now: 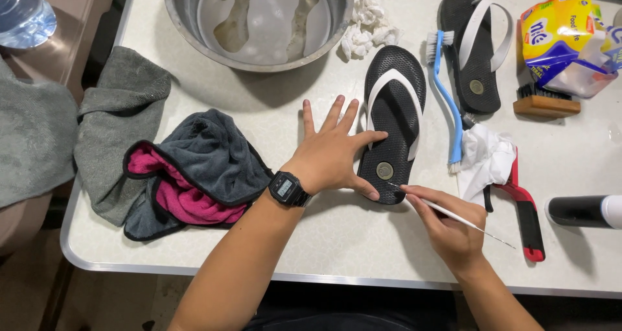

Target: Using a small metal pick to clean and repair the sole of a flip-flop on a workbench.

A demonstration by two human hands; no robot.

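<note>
A black flip-flop with white straps point(393, 120) lies sole-up side showing its footbed in the middle of the white table point(304, 240). My left hand point(334, 153), with a black digital watch on the wrist, rests flat with fingers spread, thumb and forefinger steadying the sandal's left edge near the heel. My right hand point(447, 224) holds a thin white stick-like tool point(453, 216) like a pen, its fine tip touching the heel edge of the flip-flop. A second black flip-flop point(476, 43) lies farther back on the right.
A steel bowl of cloudy water point(259, 20) stands at the back. Grey and pink towels point(188, 169) lie left. A blue brush point(447, 98), crumpled tissue point(486, 159), red-handled tool point(526, 217), wooden brush point(545, 103), colourful packet point(564, 39), black-white bottle point(586, 211) sit right.
</note>
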